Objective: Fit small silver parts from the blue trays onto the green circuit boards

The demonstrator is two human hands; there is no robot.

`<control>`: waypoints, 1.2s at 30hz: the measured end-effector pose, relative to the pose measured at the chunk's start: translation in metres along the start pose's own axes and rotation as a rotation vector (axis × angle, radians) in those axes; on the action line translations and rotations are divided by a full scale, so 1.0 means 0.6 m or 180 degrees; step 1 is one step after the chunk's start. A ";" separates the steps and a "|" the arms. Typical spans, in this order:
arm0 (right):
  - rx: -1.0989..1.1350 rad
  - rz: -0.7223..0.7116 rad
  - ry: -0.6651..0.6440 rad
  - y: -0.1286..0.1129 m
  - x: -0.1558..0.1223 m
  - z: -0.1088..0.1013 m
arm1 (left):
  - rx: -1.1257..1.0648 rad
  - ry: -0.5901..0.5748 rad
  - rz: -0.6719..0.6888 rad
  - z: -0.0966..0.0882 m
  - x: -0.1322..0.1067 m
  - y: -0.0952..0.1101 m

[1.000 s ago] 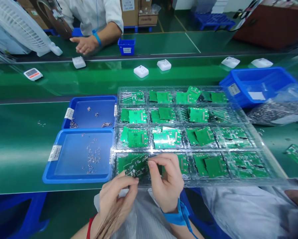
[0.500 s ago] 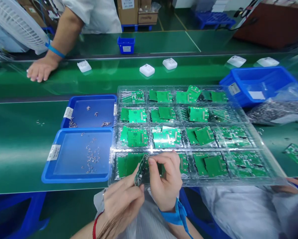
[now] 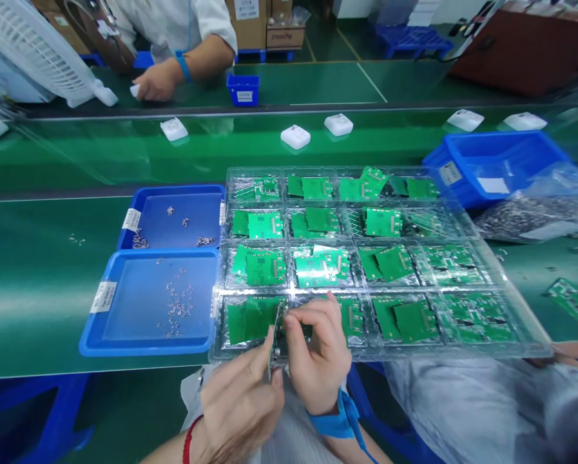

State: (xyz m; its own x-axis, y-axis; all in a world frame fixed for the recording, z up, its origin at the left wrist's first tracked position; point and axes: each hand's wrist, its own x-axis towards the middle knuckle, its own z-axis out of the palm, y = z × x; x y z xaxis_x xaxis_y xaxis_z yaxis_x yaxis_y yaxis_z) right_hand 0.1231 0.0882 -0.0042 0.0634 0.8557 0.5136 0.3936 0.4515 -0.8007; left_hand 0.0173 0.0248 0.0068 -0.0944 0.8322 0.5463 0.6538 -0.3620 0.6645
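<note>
My left hand (image 3: pixel 243 396) is closed on a small circuit board (image 3: pixel 274 341), which stands nearly edge-on to the camera. At the board's upper edge, the thumb and forefinger of my right hand (image 3: pixel 320 357) are pinched together. Whatever they hold is too small or too hidden to name. Beneath both hands lies a clear plastic compartment tray (image 3: pixel 289 351) with green circuit boards (image 3: pixel 265 264) in its pockets. To the left are two blue trays, a near one (image 3: pixel 134 322) and a far one (image 3: pixel 158 206), both with small shiny metal parts (image 3: pixel 180 303) in them.
White plastic devices (image 3: pixel 295 136) sit on the green conveyor belt (image 3: pixel 231 142) beyond. A blue bin (image 3: pixel 506 148) and a bag of metal parts (image 3: pixel 535 209) stand at the right, near a loose board (image 3: pixel 571 298). Across the belt, a co-worker's hand (image 3: pixel 158 80) holds something white.
The circuit board has turned more edge-on between my hands. Across the belt, the co-worker's hand has drawn back from the belt. The white devices have shifted slightly to the right.
</note>
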 end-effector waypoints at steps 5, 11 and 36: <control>0.0269 -0.0055 -0.0135 0.006 0.006 -0.027 | 0.0279 0.0501 -0.0016 -0.031 0.032 -0.035; 0.0295 -0.0190 0.0110 0.016 0.001 -0.056 | 0.0179 0.0095 -0.0674 -0.071 0.172 -0.132; 0.0451 -0.0068 -0.0109 0.030 0.006 -0.060 | 0.1669 -0.0982 0.0715 0.020 0.329 -0.254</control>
State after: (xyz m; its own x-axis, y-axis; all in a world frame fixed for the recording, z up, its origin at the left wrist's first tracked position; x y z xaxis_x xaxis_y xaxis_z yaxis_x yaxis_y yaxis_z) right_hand 0.1637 0.0904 -0.0057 0.0242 0.8524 0.5223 0.2611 0.4989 -0.8264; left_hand -0.0923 0.2495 0.0073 0.2563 0.8708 0.4196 0.9198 -0.3531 0.1712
